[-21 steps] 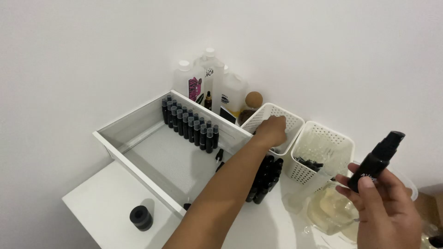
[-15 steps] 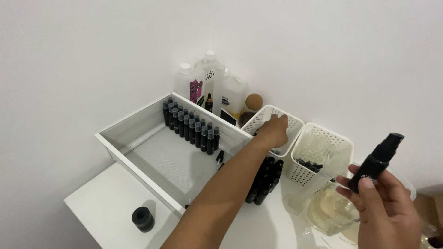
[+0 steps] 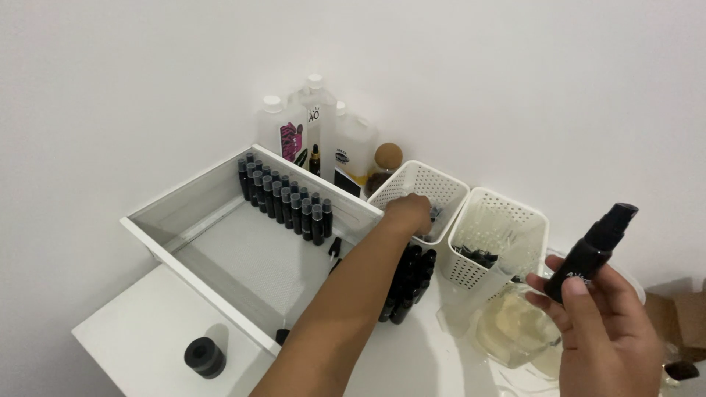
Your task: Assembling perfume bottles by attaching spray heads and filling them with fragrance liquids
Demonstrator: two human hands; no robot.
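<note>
My left hand (image 3: 408, 213) reaches across the table into a white perforated basket (image 3: 441, 179); its fingertips are down inside, among small dark pieces, so what they grip is hidden. My right hand (image 3: 610, 334) holds a small black spray bottle (image 3: 593, 252) upright at the right, above a clear bowl of yellowish liquid (image 3: 515, 332). A second white basket (image 3: 509, 213) with black parts stands between the two hands. Several black bottles (image 3: 407, 283) lie under my left forearm.
A white open box (image 3: 220, 250) at the left holds rows of capped black bottles (image 3: 283, 198). Large clear bottles (image 3: 316, 132) and a cork-topped jar (image 3: 387, 156) stand against the wall. A black ring-shaped piece (image 3: 204, 356) sits at the front left. Cardboard (image 3: 684, 316) shows at the right edge.
My left hand has dipped a little deeper into the basket. My right hand still holds the spray bottle in about the same place.
</note>
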